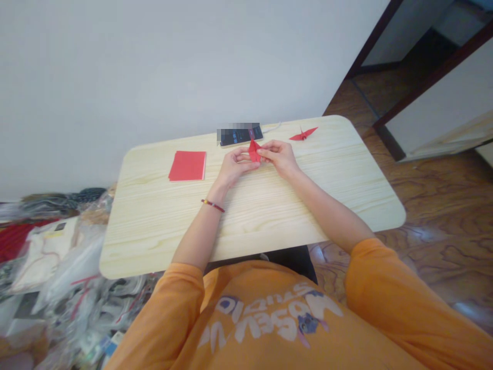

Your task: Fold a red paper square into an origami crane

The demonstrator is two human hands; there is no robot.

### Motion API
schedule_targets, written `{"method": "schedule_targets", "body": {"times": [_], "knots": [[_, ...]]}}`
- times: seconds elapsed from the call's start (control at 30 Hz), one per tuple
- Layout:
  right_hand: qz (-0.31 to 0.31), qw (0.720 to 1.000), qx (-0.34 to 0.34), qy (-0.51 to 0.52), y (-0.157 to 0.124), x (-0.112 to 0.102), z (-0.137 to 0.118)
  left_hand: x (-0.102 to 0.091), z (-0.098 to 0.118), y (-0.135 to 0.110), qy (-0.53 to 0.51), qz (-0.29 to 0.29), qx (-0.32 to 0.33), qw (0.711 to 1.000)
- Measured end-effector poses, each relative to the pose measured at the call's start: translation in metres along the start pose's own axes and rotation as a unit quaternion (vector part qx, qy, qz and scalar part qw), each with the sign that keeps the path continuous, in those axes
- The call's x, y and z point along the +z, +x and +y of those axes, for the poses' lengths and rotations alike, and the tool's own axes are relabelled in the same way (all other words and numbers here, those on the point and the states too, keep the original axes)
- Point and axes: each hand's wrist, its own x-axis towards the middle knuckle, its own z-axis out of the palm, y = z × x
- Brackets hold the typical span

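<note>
Both of my hands meet over the far middle of a light wooden table [269, 216]. My left hand [234, 165] and my right hand [280, 156] each pinch one side of a small folded red paper piece [254, 151], held just above the tabletop. Fingers of both hands are closed on the paper. A finished red paper crane [303, 134] lies on the table to the right of my right hand. A stack of red square paper [187, 166] lies to the left of my left hand.
A dark phone [241, 135] with a white cable lies at the table's far edge by the white wall. Plastic bags and clutter [57, 267] fill the floor at left. Wooden floor and a doorway are at right.
</note>
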Motion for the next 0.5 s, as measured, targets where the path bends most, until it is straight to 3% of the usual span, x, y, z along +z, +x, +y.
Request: {"method": "schedule_targets", "body": {"times": [0.5], "knots": [[0.013, 0.998, -0.003, -0.055, -0.0030, 0.0026, -0.0085, -0.0011, 0.0018, -0.0014, 0.009, 0.003, -0.019, 1.000]]}}
